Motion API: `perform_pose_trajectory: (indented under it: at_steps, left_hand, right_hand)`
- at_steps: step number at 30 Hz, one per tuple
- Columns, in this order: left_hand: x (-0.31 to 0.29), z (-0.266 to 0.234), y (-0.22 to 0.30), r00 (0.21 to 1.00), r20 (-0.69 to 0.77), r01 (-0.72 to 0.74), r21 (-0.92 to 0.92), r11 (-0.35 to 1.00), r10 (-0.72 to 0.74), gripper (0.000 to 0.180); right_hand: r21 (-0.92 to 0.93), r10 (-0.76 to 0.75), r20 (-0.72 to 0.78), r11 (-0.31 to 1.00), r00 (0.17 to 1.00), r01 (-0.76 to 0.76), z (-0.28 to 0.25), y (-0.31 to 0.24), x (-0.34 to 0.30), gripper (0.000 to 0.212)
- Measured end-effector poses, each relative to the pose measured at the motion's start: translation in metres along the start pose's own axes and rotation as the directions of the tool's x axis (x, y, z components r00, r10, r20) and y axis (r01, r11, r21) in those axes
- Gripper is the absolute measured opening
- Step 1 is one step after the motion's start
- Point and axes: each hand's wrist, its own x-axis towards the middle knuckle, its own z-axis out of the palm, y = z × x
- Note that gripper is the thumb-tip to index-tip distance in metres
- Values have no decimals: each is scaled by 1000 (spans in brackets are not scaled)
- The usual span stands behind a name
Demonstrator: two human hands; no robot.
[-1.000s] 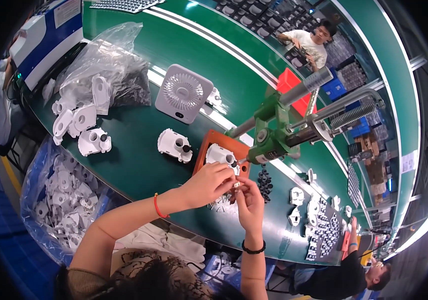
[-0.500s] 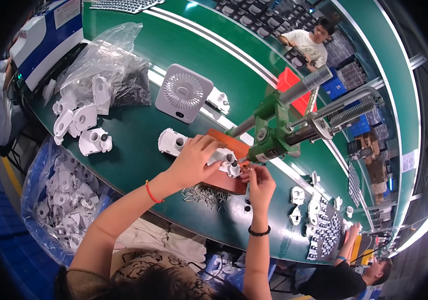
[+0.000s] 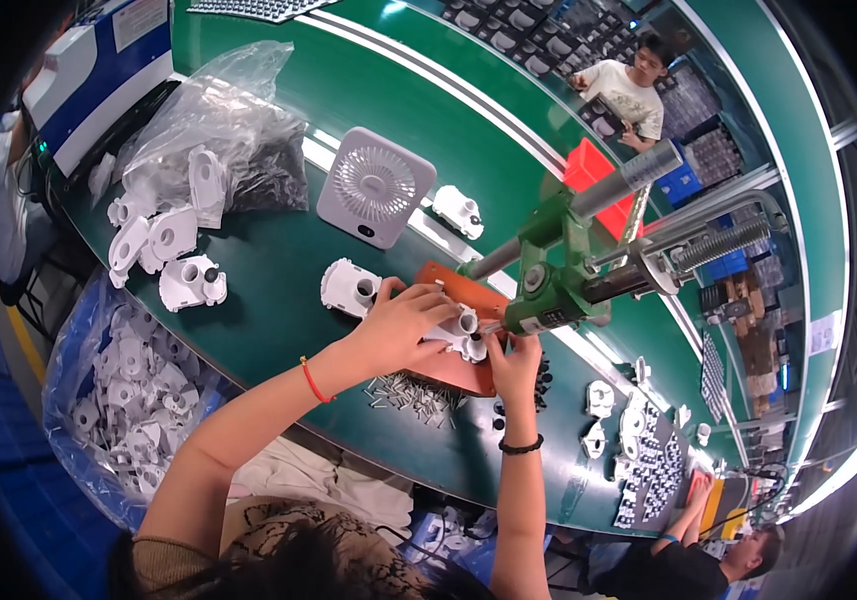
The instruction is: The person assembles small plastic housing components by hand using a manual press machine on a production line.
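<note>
My left hand (image 3: 411, 328) is closed over a white plastic housing (image 3: 466, 347), which rests on the orange-brown base (image 3: 486, 297) of a green hand press (image 3: 547, 303). A round opening faces up at the housing's right end. There my right hand (image 3: 517, 366) pinches with thumb and fingers, just below the press ram; what lies between the fingertips is hidden. Beside my left hand lies another white housing (image 3: 345, 287) with a dark round hole. Loose small metal pins (image 3: 414, 397) are heaped in front of the base.
A white square fan (image 3: 377, 186) stands behind. White housings (image 3: 171, 238) and a clear plastic bag (image 3: 219, 130) lie left, above a lined bin of white parts (image 3: 139, 400). Small black caps (image 3: 543, 385) sit right of the press. Co-workers are at the far side and right.
My right hand's fingers have moved in against the housing's right end. The housing behind the fan has shifted right along the belt. My left hand keeps its hold.
</note>
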Motion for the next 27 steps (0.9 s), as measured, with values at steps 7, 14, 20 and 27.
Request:
perform_pose_trajectory:
  at_steps: [7, 14, 20, 27]
  left_hand:
    - [0, -1, -1, 1000, -21, -6, 32, 999, 7, 43]
    - [7, 1, -2, 996, -74, -54, -43, 998, 50, 43]
    - [23, 5, 11, 998, 55, 38, -38, 999, -35, 46]
    - [17, 11, 12, 999, 1, -40, 7, 999, 40, 49]
  right_hand:
    - [-126, -73, 136, 988, 988, 90, -12, -14, -14, 22]
    - [-3, 174, -109, 985, 979, -175, -47, 42, 10, 31]
    - [772, 394, -29, 593, 919, -230, -123, -24, 183, 65]
    - [493, 211, -230, 867, 950, -73, -170, -123, 232, 56]
